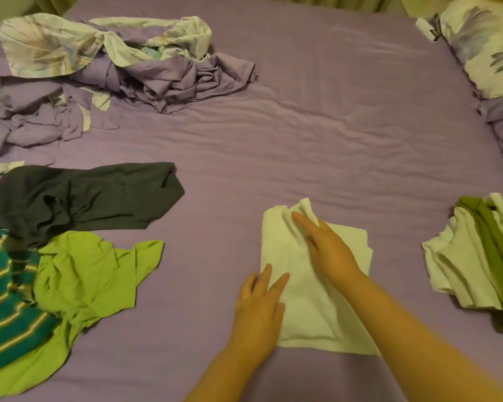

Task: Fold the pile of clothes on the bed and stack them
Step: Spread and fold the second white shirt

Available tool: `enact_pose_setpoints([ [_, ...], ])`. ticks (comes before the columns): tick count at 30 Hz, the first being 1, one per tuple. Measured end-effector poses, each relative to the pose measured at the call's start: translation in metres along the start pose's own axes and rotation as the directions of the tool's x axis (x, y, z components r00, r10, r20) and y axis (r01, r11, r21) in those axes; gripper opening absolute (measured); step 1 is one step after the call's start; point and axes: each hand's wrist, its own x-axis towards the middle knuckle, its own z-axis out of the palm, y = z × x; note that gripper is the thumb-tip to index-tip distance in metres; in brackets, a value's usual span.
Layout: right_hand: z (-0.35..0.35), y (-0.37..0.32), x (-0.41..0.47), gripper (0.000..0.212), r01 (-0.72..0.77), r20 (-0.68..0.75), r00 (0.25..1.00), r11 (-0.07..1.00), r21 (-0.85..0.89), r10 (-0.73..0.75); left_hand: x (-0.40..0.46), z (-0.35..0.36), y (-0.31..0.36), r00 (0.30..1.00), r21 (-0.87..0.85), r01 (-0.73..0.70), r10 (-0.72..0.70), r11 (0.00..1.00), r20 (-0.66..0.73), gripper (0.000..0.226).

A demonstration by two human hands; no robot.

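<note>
Both hands lie flat on a white garment [305, 300] spread on the bed [317, 117], just in front of the person. The right hand [328, 248] is open, fingers straight, pressing across the garment's upper part where a bunched corner sticks up. The left hand [259, 309] is also open, its fingers resting on the garment's left edge. The piece looks partly folded, so the step in hand is probably smoothing before the next fold.

Unfolded items wait at the left: a dark garment [82, 195], a lime green shirt [90, 271] and a striped teal top [9, 303], overlapping one another. A loose stack of white and olive clothes [476, 256] sits at the right, well apart.

The risk here is that the raised corner gets folded in crooked, leaving a lumpy bundle. The soft sheet may also wrinkle and drag under the pressing palms, shifting the edges out of line. The stack at the right already looks uneven and could slump when another piece is added.
</note>
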Motion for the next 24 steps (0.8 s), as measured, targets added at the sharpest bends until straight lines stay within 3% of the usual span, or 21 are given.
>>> enact_pose_setpoints([
  [3, -0.030, 0.049, -0.010, 0.053, -0.172, 0.002, 0.985, 0.984, 0.036, 0.172, 0.001, 0.032, 0.017, 0.984, 0.261, -0.134, 0.098, 0.956, 0.148, 0.056],
  [6, -0.041, 0.090, -0.025, 0.081, -0.220, 0.001, 0.975, 0.967, 0.129, 0.222, 0.014, 0.056, 0.029, 0.986, 0.425, -0.148, 0.099, 0.893, 0.134, 0.060],
  [10, -0.019, 0.109, -0.055, 0.092, -0.237, -0.102, 0.957, 0.932, 0.272, 0.273, 0.026, 0.073, 0.028, 0.983, 0.453, -0.035, -0.051, 0.891, 0.176, 0.058],
  [15, -0.001, 0.108, -0.061, 0.078, -0.159, -0.118, 0.977, 0.974, 0.159, 0.179, 0.038, 0.075, 0.041, 0.989, 0.508, -0.076, 0.000, 0.858, 0.149, 0.061],
  [22, 0.003, 0.109, -0.090, 0.079, -0.129, -0.076, 0.987, 0.982, 0.140, 0.140, 0.044, 0.083, 0.042, 0.990, 0.502, -0.106, 0.042, 0.858, 0.138, 0.053],
  [24, -0.001, 0.110, -0.094, 0.076, -0.130, -0.169, 0.971, 0.970, 0.207, 0.167, 0.044, 0.084, 0.043, 0.990, 0.452, -0.106, 0.052, 0.886, 0.131, 0.050],
])
